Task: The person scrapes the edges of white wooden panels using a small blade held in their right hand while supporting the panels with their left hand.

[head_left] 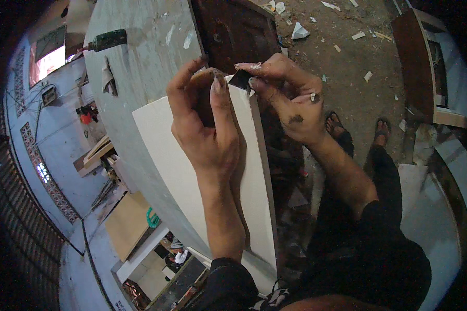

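Grey-painted worktop (122,106) carries a white board (174,142), the left hand (208,116) loosely curled over it, grip unclear, and at its far corner a black piece (239,80) pinched by the right hand (294,103), seemingly mid-work, not yet released.

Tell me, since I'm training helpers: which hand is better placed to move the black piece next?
Probably the right hand: it pinches the black piece at the end of the white board; the left hand is close, not gripping it.
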A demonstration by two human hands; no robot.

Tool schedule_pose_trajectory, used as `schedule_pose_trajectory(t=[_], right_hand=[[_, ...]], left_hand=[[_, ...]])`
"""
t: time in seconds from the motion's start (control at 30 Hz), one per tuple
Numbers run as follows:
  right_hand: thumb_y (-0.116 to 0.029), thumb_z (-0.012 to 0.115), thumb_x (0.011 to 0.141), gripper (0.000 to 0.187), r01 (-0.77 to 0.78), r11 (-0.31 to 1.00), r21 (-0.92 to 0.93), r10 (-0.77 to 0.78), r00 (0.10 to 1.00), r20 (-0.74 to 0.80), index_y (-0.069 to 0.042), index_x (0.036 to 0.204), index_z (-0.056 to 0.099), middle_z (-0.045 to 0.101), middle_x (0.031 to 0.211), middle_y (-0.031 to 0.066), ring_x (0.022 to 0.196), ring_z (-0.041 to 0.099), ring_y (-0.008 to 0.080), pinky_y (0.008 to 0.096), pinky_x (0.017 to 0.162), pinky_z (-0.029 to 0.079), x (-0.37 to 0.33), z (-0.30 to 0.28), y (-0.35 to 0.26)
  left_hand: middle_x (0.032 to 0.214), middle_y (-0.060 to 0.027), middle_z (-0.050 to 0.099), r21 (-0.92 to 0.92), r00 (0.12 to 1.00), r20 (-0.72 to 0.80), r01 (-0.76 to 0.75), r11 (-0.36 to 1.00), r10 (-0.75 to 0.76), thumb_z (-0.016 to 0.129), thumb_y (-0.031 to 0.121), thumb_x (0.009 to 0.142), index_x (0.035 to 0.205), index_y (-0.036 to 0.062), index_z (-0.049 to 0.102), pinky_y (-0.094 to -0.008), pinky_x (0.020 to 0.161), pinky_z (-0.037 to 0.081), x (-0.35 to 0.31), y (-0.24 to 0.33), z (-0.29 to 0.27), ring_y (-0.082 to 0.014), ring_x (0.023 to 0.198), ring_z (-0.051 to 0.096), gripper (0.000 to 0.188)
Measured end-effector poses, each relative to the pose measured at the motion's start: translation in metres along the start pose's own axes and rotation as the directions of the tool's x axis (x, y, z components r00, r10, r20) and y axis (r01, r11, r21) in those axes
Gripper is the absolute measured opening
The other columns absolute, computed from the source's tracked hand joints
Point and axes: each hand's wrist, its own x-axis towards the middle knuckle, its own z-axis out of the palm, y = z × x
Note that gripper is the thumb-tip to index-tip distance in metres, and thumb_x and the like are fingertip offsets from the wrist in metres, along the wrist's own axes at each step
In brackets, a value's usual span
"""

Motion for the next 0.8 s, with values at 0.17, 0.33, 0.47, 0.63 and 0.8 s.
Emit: schedule_pose_trajectory(t=[0.17, 0.33, 0.47, 0.63, 0.8], right_hand=[[0.004, 0.067, 0.083, 0.023, 0.043, 0.998, 0.051, -0.044, 0.999, 0.028, -0.005, 0.104, 0.071, 0.067, 0.091, 0.0065, 0.087, 0.063, 0.0134, 0.0248, 0.081, 0.05, 0.0, -0.003, 0.004], [0.008, 0.065, 0.08, 0.027, 0.106, 0.994, 0.041, -0.108, 0.993, 0.039, -0.006, 0.102, 0.073, 0.067, 0.092, 0.0054, 0.083, 0.063, 0.0134, 0.0243, 0.08, 0.05, -0.001, -0.004, 0.007], [0.014, 0.057, 0.084, 0.027, 0.164, 0.985, -0.047, -0.153, 0.971, 0.183, 0.0, 0.105, 0.066, 0.062, 0.099, 0.0123, 0.099, 0.064, 0.0223, 0.0312, 0.089, 0.052, 0.002, -0.015, 0.009], [0.013, 0.057, 0.083, 0.027, 0.196, 0.979, 0.064, -0.204, 0.965, 0.164, -0.001, 0.104, 0.067, 0.063, 0.099, 0.0128, 0.093, 0.065, 0.0204, 0.0294, 0.083, 0.053, 0.003, -0.012, 0.015], [0.013, 0.061, 0.082, 0.028, 0.195, 0.981, 0.008, -0.193, 0.965, 0.176, -0.003, 0.103, 0.069, 0.062, 0.096, 0.0109, 0.084, 0.062, 0.0158, 0.0259, 0.076, 0.051, 0.0, -0.018, 0.013]], left_hand=[[0.094, -0.01, 0.065, 0.065, 0.997, -0.014, -0.071, 0.995, 0.073, 0.055, 0.008, 0.094, 0.12, -0.0011, 0.05, -0.0237, 0.077, 0.047, 0.002, -0.001, 0.0, -0.0111, 0.086, 0.06, 0.028], [0.092, -0.0095, 0.066, 0.024, 0.997, -0.014, -0.073, 0.997, 0.074, 0.054, 0.007, 0.095, 0.12, -0.0004, 0.05, -0.0238, 0.074, 0.047, 0.001, -0.004, -0.002, -0.0114, 0.083, 0.06, 0.027], [0.091, -0.0089, 0.066, 0.04, 0.998, -0.022, -0.058, 0.997, 0.059, 0.054, 0.007, 0.094, 0.119, -0.0001, 0.05, -0.0229, 0.071, 0.047, 0.001, 0.001, 0.001, -0.0102, 0.08, 0.059, 0.026], [0.09, -0.0088, 0.066, 0.048, 0.989, -0.031, -0.14, 0.989, 0.142, 0.055, 0.008, 0.094, 0.119, 0.0008, 0.051, -0.0218, 0.069, 0.046, 0.004, -0.01, 0.0, -0.0088, 0.078, 0.059, 0.026], [0.089, -0.0082, 0.066, 0.026, 0.994, -0.039, -0.102, 0.994, 0.103, 0.056, 0.009, 0.094, 0.119, 0.0014, 0.051, -0.0223, 0.069, 0.047, 0.003, -0.007, 0.002, -0.0091, 0.078, 0.059, 0.026]])
